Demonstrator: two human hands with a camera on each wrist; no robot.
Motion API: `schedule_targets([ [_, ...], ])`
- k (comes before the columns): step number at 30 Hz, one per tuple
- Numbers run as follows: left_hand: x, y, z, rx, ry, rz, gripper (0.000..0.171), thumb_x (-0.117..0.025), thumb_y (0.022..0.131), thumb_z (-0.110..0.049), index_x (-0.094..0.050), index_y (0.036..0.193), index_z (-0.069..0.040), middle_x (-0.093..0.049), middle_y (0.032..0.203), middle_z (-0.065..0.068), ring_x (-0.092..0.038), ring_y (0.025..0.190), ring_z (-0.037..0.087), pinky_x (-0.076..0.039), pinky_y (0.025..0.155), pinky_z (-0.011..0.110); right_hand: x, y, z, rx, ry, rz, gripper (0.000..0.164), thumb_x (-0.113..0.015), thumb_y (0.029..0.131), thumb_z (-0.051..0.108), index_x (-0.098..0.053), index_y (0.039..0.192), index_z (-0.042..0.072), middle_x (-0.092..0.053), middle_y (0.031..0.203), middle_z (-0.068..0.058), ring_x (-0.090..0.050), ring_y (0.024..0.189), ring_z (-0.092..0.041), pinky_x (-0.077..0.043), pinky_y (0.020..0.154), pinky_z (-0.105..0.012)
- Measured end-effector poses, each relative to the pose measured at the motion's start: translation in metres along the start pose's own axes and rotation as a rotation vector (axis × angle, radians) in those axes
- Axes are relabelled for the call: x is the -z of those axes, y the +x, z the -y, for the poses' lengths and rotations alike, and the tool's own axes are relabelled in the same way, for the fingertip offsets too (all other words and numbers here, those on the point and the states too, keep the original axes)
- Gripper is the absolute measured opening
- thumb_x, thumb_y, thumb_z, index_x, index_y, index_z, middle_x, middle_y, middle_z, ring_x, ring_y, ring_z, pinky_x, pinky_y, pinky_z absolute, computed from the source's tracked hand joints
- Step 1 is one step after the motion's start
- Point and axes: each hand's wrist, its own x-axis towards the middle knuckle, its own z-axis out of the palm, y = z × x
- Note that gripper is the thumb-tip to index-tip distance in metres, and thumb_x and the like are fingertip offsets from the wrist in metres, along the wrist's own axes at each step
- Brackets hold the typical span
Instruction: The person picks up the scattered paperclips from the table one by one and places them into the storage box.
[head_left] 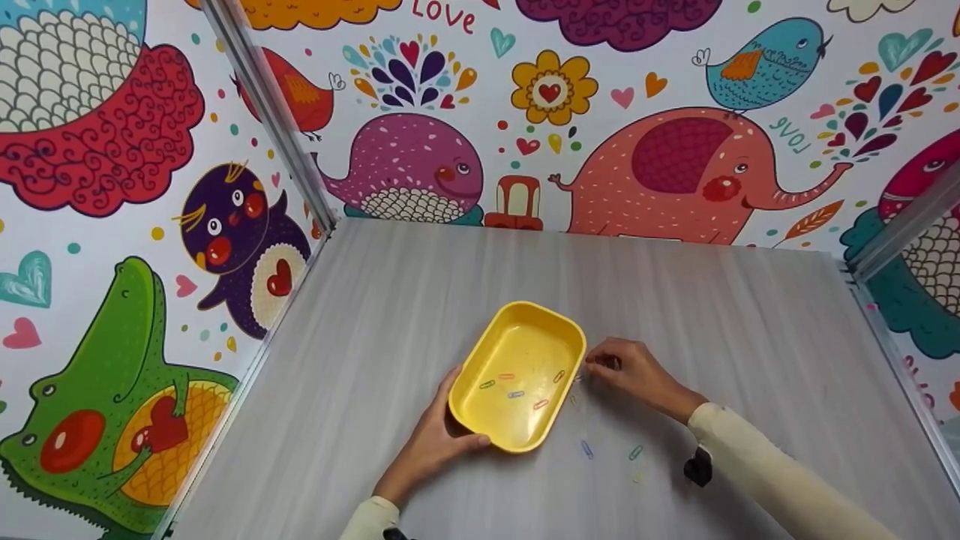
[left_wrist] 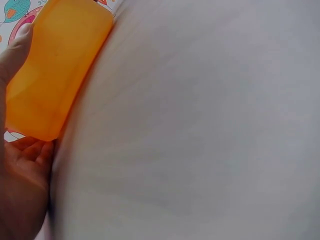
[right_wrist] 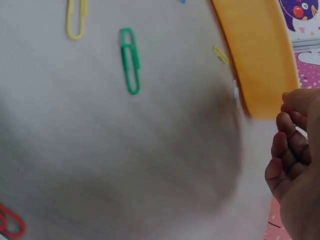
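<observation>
A shallow yellow plastic tray rests on the table, with several coloured paper clips inside, among them a blue one. My left hand grips its near left corner, thumb on the near rim and fingers along the outer side. Just beyond the tray's right edge is my right hand, its fingers bent and thumb and forefinger tips together; I cannot tell whether a clip is between them. Close by on the table lie a white paper clip and a small yellow one, beside the tray's wall.
Nearer me, to the right of the tray, lie a loose blue clip, a green clip and a pale yellow clip. A red clip shows in the right wrist view. Cartoon-printed walls border the grey table.
</observation>
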Motion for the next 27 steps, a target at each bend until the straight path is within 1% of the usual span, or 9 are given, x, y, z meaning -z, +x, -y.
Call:
schedule_targets([
  [4,0.0,0.0,0.001,0.003,-0.001,-0.002,0.122,-0.097,0.087,-0.035,-0.017,0.178,-0.016,-0.032,0.179,-0.001,-0.033,0.163,0.021,-0.021,0.131,0.059,-0.004,0.0,-0.005,-0.027,-0.001,0.025,0.02,-0.082,0.1,0.005,-0.086,0.115,0.018,-0.076,0.1,0.003,-0.065,0.086,-0.014,-0.059,0.079,-0.024],
  [9,0.0,0.0,0.0,0.007,-0.01,-0.002,0.121,-0.097,0.088,-0.034,-0.018,0.178,-0.018,-0.034,0.178,-0.003,-0.035,0.161,0.019,-0.021,0.131,0.059,-0.009,-0.001,-0.011,-0.031,-0.011,0.042,0.019,-0.084,0.099,0.009,-0.086,0.114,0.02,-0.075,0.101,0.005,-0.065,0.089,-0.015,-0.059,0.082,-0.024],
  [18,0.0,0.0,-0.002,0.017,0.019,-0.008,0.123,-0.098,0.086,-0.038,-0.019,0.178,-0.017,-0.032,0.179,-0.001,-0.034,0.162,0.023,-0.022,0.13,0.06,-0.014,-0.003,-0.02,-0.026,-0.05,0.057,0.017,-0.084,0.099,0.011,-0.086,0.113,0.021,-0.072,0.099,0.008,-0.06,0.09,-0.014,-0.054,0.082,-0.026],
  [23,0.0,0.0,-0.002,0.008,0.018,-0.008,0.123,-0.098,0.086,-0.038,-0.019,0.178,-0.016,-0.032,0.179,-0.001,-0.033,0.162,0.023,-0.021,0.13,0.06,-0.015,-0.004,-0.022,-0.011,-0.045,0.048,0.017,-0.084,0.099,0.009,-0.086,0.113,0.018,-0.072,0.099,0.006,-0.06,0.089,-0.014,-0.054,0.081,-0.025],
  [27,0.0,0.0,-0.001,0.004,0.009,-0.008,0.123,-0.098,0.086,-0.038,-0.019,0.178,-0.017,-0.033,0.179,-0.002,-0.034,0.162,0.022,-0.021,0.131,0.06,-0.016,-0.004,-0.023,-0.002,-0.035,0.039,0.017,-0.084,0.099,0.009,-0.086,0.113,0.018,-0.072,0.099,0.005,-0.06,0.089,-0.014,-0.053,0.081,-0.025],
])
